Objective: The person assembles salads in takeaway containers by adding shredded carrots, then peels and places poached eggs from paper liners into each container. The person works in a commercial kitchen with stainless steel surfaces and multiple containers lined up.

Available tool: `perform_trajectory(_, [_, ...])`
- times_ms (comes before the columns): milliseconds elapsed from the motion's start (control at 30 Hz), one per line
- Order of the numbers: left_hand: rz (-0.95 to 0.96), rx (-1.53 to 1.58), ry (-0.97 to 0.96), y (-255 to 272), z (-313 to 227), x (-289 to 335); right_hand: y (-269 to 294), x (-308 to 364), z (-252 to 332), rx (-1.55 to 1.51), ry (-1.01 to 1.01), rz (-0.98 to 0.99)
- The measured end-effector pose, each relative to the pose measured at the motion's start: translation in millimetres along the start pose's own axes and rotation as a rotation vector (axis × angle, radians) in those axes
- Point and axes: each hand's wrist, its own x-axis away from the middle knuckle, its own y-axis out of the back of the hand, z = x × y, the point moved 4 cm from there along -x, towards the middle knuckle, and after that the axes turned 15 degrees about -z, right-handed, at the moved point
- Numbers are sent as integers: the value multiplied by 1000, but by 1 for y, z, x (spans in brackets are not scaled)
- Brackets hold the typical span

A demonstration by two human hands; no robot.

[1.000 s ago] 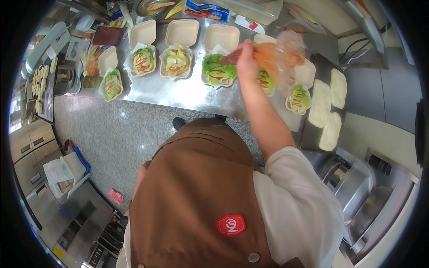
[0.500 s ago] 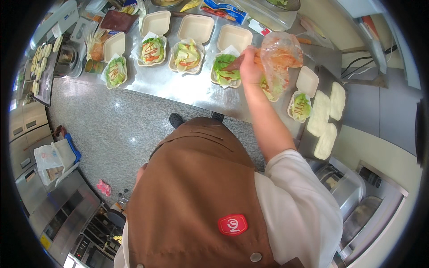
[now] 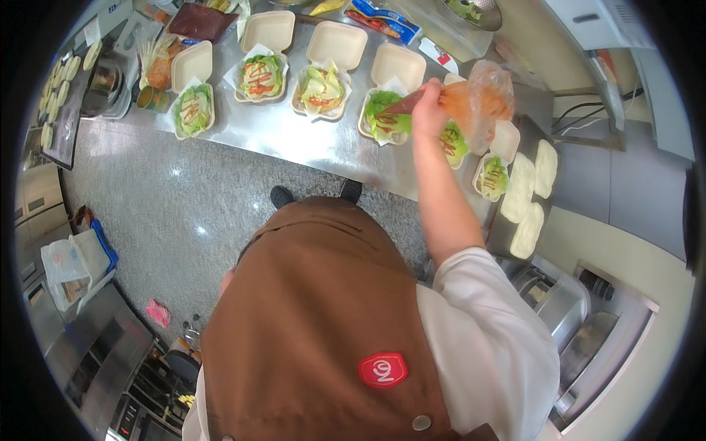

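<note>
My right hand (image 3: 429, 112) is closed around a clear plastic piping bag (image 3: 479, 101) of orange-brown sauce. Its dark tapered end points left, over lettuce (image 3: 380, 105) in an open takeout box (image 3: 398, 67). The bag's wide, crumpled top hangs to the right of my hand, partly covering another lettuce-filled box. Sauce lines run across the lettuce in several boxes along the steel counter (image 3: 257, 132). Of my left side, only a sliver of skin (image 3: 227, 280) shows beside the brown apron; the fingers are hidden.
A dark tray (image 3: 506, 228) with flat pale dough pieces (image 3: 526, 231) sits at the counter's right end. Farther back lie a blue packet (image 3: 386, 20) and a dark red pouch (image 3: 202, 20). A metal bowl (image 3: 485, 13) stands at the back right.
The view has shifted slightly, so the boxes appear farther right. My right hand keeps its grip, and the bag's top has tipped, uncovering more of the lettuce beneath it.
</note>
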Motion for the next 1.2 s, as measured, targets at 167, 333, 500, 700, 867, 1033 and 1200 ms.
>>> perform_trajectory(167, [-19,-114,7,51,11,-32,-6,-20,-58,69,278,-128])
perform_trajectory(333, [-108,-75,-140,90,82,-104,12,-47,-89,138,339,-205])
perform_trajectory(500, [-97,-163,-106,113,74,-102,37,-28,-36,-344,-477,-433])
perform_trajectory(700, [-18,-221,-22,100,95,-130,19,-9,-44,-595,-999,-296])
perform_trajectory(867, [21,-175,-70,80,118,-172,-62,-4,-34,-665,-1078,-92])
perform_trajectory(1033, [-62,-112,-43,100,39,-161,-190,9,-17,-703,-1088,235])
perform_trajectory(1200, [-89,20,81,110,15,-137,-351,35,6,-519,-1030,504])
